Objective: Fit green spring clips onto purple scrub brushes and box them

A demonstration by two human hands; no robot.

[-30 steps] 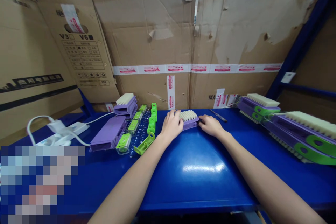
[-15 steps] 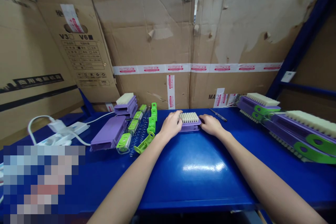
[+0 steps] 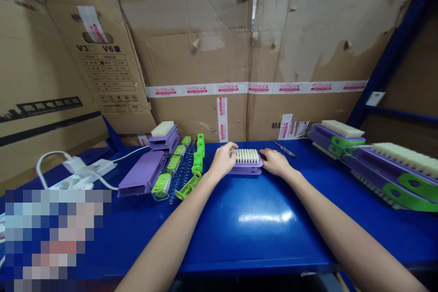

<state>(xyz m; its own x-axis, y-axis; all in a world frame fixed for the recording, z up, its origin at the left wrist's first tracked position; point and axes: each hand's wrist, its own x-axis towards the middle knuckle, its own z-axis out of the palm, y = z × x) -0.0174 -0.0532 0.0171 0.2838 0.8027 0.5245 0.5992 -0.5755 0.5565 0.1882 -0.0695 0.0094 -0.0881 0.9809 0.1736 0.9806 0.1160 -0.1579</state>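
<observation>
A purple brush (image 3: 247, 157) with cream bristles facing up lies on the blue table, between my hands. My left hand (image 3: 224, 160) is closed around its left end, with the fingers curled by the bristles and hiding that end. At the right end, my right hand (image 3: 273, 162) has its bent fingertips against the purple edge. Beneath the bristled part a second purple layer shows along the front. Just behind my right hand, a screwdriver (image 3: 285, 149) lies on the table.
At left are purple housings (image 3: 142, 173), green-topped clear pieces (image 3: 161, 185), springs (image 3: 183, 169) and green brackets (image 3: 197, 162). A white power strip (image 3: 82, 174) with cables lies beyond them. Purple-green brushes (image 3: 393, 173) line the right. Cardboard (image 3: 198, 54) walls the back.
The brush has turned slightly between my hands, and more of its lower purple layer shows at the front left. My left hand has shifted a little to the left.
</observation>
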